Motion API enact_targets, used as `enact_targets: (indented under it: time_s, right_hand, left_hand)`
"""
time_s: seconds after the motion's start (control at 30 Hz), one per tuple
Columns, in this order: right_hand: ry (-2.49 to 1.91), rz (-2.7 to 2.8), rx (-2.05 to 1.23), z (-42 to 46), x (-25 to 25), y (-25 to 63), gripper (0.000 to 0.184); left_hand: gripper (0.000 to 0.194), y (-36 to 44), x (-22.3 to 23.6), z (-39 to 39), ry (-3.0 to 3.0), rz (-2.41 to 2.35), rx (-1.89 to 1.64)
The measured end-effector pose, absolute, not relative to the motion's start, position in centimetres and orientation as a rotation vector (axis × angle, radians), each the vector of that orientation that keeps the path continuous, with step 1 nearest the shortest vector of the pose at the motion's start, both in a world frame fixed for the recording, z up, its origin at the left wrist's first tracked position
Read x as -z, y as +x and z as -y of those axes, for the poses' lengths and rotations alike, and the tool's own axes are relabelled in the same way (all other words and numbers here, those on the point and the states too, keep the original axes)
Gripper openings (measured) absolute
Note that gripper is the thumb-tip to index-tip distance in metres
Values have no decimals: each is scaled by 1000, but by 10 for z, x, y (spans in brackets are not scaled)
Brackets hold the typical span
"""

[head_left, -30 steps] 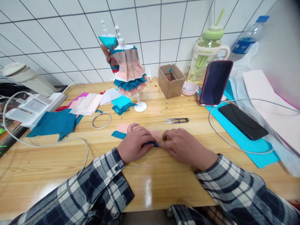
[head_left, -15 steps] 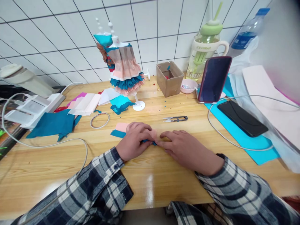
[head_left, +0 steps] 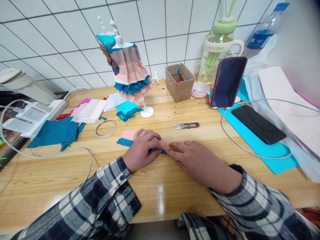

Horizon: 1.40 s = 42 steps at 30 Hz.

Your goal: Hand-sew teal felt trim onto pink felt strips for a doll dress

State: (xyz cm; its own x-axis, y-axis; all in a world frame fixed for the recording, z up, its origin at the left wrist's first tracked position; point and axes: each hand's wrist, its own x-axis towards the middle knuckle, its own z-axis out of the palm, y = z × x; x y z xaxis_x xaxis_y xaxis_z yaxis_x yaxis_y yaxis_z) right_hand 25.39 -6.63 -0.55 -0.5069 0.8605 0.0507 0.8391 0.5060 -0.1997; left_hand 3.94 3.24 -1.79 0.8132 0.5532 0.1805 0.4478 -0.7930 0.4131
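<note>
My left hand point(head_left: 141, 149) and my right hand point(head_left: 197, 159) rest together on the wooden table point(head_left: 160, 186). Both pinch a small strip of pink and teal fabric point(head_left: 128, 137) lying flat between them. The fingers of my left hand curl over the strip's middle; those of my right hand press on its right end. Most of the strip is hidden under my hands. A pair of thread snips point(head_left: 186, 125) lies just beyond my right hand. A small mannequin in a pink and teal dress point(head_left: 130, 71) stands further back.
Teal and pink fabric pieces point(head_left: 75, 121) and a metal ring point(head_left: 105, 127) lie at the left, beside a white device point(head_left: 32, 115) with a cable. A cardboard box point(head_left: 179, 82), bottles, a propped phone point(head_left: 228, 83) and a flat phone point(head_left: 258, 124) sit at the right.
My hands have stayed on the fabric strip, with the fingers shifting slightly. The camera has tilted a little, so everything sits slightly lower and leftward in view.
</note>
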Motion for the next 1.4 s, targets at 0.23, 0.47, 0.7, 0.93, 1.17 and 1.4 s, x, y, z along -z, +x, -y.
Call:
enact_targets:
  time_s: [0.23, 0.47, 0.7, 0.93, 1.17, 1.4]
  right_hand:
    - [-1495, 2595, -226, 70, 4, 252, 46]
    - [-1515, 2592, -241, 71, 3, 248, 38]
    - [-1608, 2314, -308, 66, -5, 243, 28]
    - [-1660, 2169, -374, 54, 7, 230, 23]
    - [-1847, 2098, -417, 42, 13, 226, 9]
    - [-1942, 2040, -522, 38, 16, 226, 8]
  left_hand:
    - [13, 40, 18, -33, 2637, -766, -372]
    - [11, 39, 18, -33, 2641, -767, -358]
    - [13, 41, 19, -32, 2645, -775, -351]
    - [12, 41, 21, -31, 2624, -765, -370]
    - [29, 39, 24, -31, 2595, -743, -461]
    - [37, 36, 27, -33, 2532, -765, -638]
